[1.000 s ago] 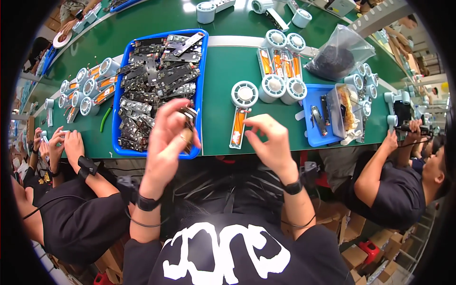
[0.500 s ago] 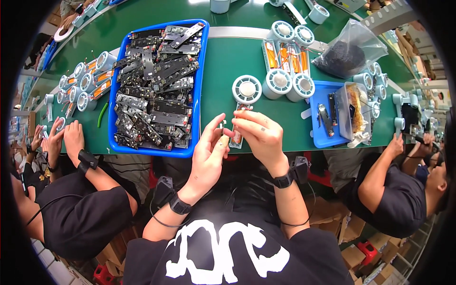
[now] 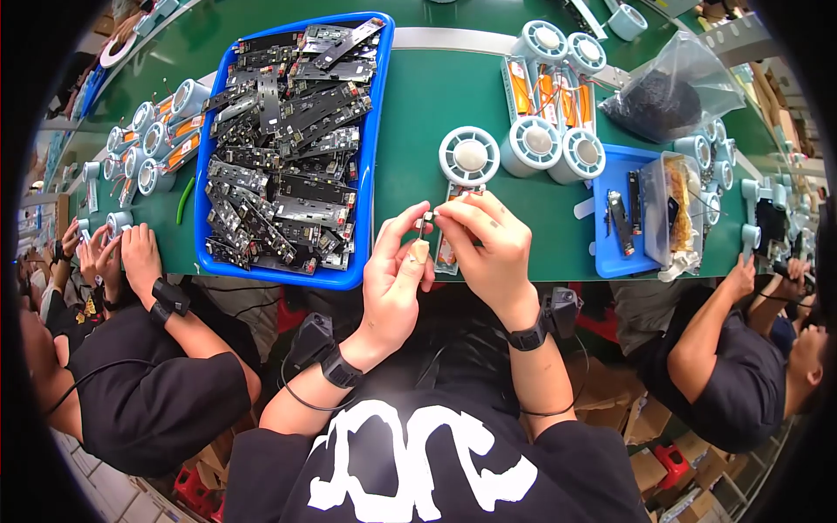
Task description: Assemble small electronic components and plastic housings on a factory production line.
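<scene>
My left hand (image 3: 391, 283) is closed around a thin, narrow part (image 3: 423, 228) seen nearly edge-on, probably a circuit board, with a small pale piece at its upper end. Thumb and forefinger of my right hand (image 3: 490, 240) pinch together at that upper end, touching or nearly touching the pale piece; the fingers hide what they grip. Just beyond my hands lies a pale-blue handheld fan (image 3: 469, 159), its round head facing up and its handle partly covered by my right hand.
Left of my hands stands a blue tray (image 3: 277, 276) heaped with black circuit boards (image 3: 318, 118). More fans (image 3: 534, 144) with orange batteries stand beyond. At right are a small blue tray (image 3: 626, 166), a clear box (image 3: 676, 248) and a bag of dark material (image 3: 658, 98). Co-workers sit on both sides.
My right fingers have come in from over the fan's handle to the upper end of the thin part in my left hand. The whole view has shifted slightly.
</scene>
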A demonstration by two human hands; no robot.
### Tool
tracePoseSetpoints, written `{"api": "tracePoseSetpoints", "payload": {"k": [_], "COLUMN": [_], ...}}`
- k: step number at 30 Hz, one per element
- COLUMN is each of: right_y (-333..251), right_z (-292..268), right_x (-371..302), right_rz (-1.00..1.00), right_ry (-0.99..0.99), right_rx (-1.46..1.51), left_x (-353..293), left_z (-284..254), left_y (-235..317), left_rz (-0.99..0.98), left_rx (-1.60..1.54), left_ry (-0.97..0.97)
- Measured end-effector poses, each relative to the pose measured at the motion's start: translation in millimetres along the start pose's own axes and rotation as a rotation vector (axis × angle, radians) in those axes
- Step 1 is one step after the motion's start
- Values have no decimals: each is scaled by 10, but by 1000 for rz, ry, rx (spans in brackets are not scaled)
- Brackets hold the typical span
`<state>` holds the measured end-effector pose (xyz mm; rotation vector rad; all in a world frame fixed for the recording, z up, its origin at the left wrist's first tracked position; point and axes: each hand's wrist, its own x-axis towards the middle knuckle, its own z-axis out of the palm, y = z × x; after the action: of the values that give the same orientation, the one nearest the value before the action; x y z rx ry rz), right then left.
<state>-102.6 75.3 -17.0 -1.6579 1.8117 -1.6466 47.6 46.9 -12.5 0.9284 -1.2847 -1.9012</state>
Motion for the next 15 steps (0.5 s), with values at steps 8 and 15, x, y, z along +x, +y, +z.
{"api": "tracePoseSetpoints", "payload": {"k": [8,15], "right_y": [31,-75], "right_z": [-22,-123], "right_x": [5,62], "right_rz": [-85,155], "right_ry": [-46,-156], "right_rx": [-80,83], "left_x": [22,5], "left_z": [6,-2], "left_y": [8,3], "left_rz": [2,-1], "left_rx": [-33,-36], "left_ry": [14,37]}}
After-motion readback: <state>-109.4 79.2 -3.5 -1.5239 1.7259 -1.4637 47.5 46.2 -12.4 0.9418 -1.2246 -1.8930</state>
